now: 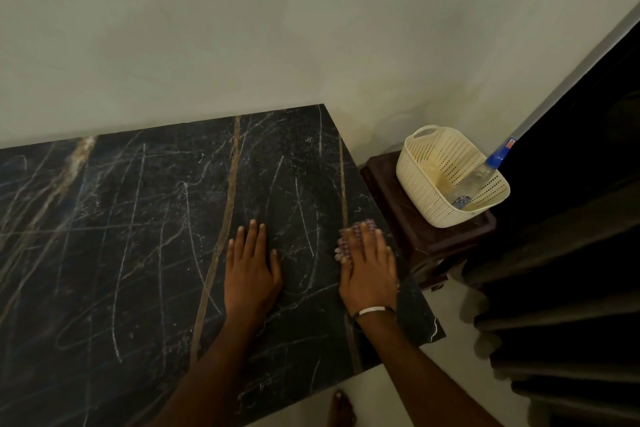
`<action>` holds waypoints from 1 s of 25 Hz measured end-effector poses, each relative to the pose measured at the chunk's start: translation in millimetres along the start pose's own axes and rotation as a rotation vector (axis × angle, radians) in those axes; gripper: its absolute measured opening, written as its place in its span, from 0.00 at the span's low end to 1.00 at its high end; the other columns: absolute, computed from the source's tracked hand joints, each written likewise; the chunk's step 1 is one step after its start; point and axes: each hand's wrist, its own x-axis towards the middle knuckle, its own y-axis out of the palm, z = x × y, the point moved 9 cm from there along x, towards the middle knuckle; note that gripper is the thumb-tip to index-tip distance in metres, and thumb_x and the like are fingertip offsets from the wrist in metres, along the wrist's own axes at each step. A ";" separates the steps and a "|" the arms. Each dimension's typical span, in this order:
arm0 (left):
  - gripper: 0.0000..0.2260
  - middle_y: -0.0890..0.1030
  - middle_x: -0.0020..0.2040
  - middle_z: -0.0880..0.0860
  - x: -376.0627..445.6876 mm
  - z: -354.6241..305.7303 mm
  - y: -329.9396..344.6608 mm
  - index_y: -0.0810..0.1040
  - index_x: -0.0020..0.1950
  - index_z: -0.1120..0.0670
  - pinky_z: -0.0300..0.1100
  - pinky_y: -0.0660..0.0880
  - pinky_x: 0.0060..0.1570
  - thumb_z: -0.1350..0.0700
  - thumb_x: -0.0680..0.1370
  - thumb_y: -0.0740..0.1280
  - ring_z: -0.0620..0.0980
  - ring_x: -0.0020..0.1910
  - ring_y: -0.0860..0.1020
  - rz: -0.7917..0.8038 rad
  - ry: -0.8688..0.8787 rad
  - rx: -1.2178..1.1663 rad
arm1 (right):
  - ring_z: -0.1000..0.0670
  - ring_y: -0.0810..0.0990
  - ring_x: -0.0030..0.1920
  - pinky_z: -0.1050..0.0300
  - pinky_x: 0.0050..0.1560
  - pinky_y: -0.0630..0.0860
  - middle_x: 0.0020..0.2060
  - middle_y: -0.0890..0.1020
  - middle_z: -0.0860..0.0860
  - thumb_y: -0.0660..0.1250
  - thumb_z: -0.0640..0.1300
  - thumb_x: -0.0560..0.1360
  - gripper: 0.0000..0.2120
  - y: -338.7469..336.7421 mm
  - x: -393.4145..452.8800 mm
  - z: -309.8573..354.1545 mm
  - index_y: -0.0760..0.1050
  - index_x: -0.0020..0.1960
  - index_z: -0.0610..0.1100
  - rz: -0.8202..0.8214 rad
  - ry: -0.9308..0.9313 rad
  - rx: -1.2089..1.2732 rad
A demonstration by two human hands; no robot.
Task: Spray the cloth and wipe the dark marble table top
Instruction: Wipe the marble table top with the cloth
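The dark marble table top (138, 236) with gold and white veins fills the left and middle. My left hand (252, 267) lies flat on it, fingers straight and together. My right hand (369, 267) presses flat on a small checked cloth (346, 237) near the table's right edge; only the cloth's far and left rims show past the fingers. A clear spray bottle (479, 177) with a blue head leans inside a cream basket (415, 156) to the right.
The perforated basket stands on a small dark wooden stool (433, 239) beside the table's right edge. A pale wall runs behind the table. Dark curtain folds (571, 253) hang at the right. Pale floor and a bare foot (341, 409) show below the table's near edge.
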 end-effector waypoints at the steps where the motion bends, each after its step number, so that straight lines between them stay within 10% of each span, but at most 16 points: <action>1: 0.26 0.48 0.80 0.52 -0.8 0.5 0.7 0.49 0.79 0.53 0.46 0.39 0.76 0.47 0.83 0.51 0.48 0.78 0.42 0.007 0.002 0.002 | 0.48 0.47 0.78 0.46 0.75 0.49 0.78 0.51 0.51 0.52 0.53 0.79 0.28 1.9 -8.0 9.1 0.50 0.78 0.54 -0.001 -0.054 0.009; 25: 0.26 0.49 0.80 0.52 -42.9 -2.9 2.6 0.51 0.79 0.54 0.48 0.41 0.77 0.47 0.83 0.50 0.49 0.78 0.44 0.023 0.014 0.015 | 0.46 0.49 0.78 0.44 0.76 0.53 0.78 0.51 0.49 0.51 0.54 0.80 0.28 -9.9 -54.3 -33.3 0.50 0.78 0.54 0.014 0.088 -0.060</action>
